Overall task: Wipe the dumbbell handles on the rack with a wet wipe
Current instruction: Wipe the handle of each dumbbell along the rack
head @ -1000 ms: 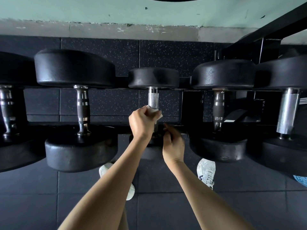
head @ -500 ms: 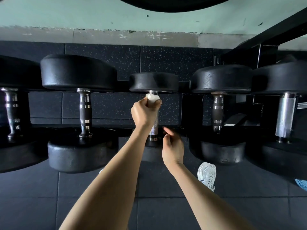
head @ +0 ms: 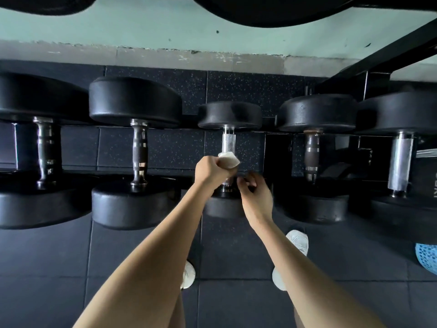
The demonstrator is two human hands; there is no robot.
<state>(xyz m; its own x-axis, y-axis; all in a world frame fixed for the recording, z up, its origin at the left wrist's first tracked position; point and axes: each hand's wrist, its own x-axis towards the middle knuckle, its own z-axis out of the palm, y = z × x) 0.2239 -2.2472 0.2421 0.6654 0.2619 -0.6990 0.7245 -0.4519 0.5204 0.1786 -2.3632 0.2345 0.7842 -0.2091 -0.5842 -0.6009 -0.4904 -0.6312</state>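
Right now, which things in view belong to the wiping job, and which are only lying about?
Job: wet wipe, gripped by the left hand around the small dumbbell's knurled handle; right hand beside it; the four neighbouring dumbbell handles.
Lying about: blue mesh thing at the right edge; black rubber floor tiles.

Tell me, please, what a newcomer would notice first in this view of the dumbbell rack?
First comes the left hand at centre, gripping a white wet wipe round the knurled handle of the smallest dumbbell. The right hand is just beside it, by the dumbbell's near head, with its fingers curled. Larger black dumbbells flank the small one on both sides.
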